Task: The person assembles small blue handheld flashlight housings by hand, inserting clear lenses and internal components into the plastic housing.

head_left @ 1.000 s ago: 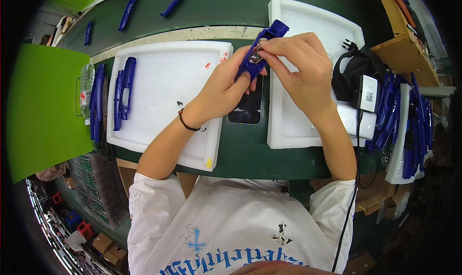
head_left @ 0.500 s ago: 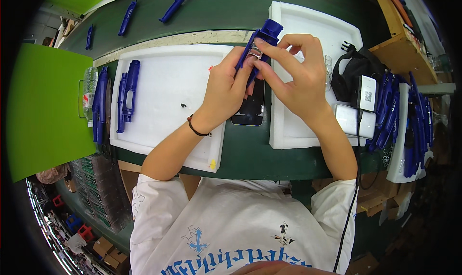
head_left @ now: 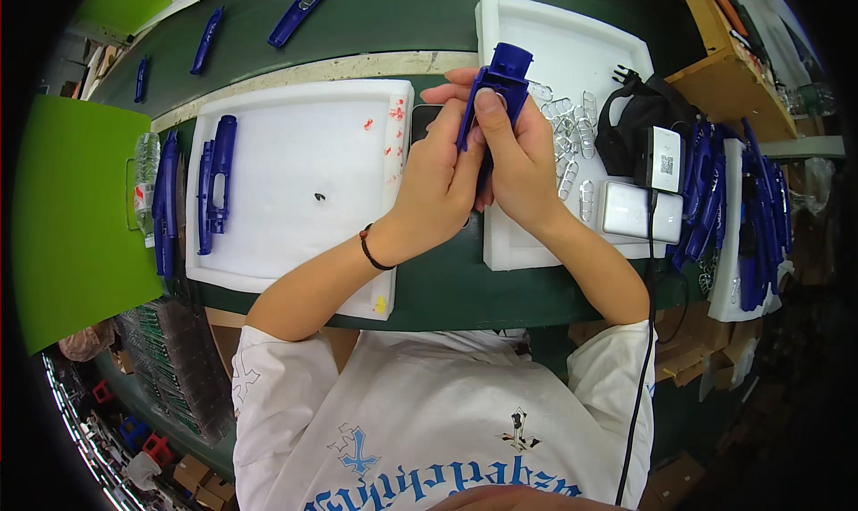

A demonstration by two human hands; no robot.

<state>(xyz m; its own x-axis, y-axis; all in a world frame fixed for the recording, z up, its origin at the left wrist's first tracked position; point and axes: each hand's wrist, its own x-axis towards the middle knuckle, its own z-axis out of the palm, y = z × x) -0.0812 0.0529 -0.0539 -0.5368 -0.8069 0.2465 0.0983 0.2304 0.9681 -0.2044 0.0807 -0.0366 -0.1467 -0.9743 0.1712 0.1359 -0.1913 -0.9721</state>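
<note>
A blue plastic housing [head_left: 509, 75] stands tilted between my two hands, its broad socket-like end pointing up and away. My left hand [head_left: 433, 176] wraps the housing's left side and lower part, fingers closed on it. From the right, my right hand [head_left: 520, 167] grips the same piece, its thumb pressed flat on the open face. Whatever lies under that thumb is hidden. Beside my right hand, several clear, shiny frame-like pieces [head_left: 572, 140] lie in the right white foam tray [head_left: 536, 252]. A dark phone [head_left: 423, 119] is mostly covered by my left hand.
The left white foam tray [head_left: 277, 274] holds blue housings [head_left: 220, 176] and a tiny black part [head_left: 319, 196]. A bottle [head_left: 145, 189] stands by the green panel [head_left: 80, 216]. At right are a black strap [head_left: 617, 140], a white box [head_left: 640, 211], a cable and stacked blue housings [head_left: 706, 194].
My right hand has closed around the housing, with its thumb now pressing on the open face; before, its fingers pinched at a shiny piece there. The view has shifted slightly.
</note>
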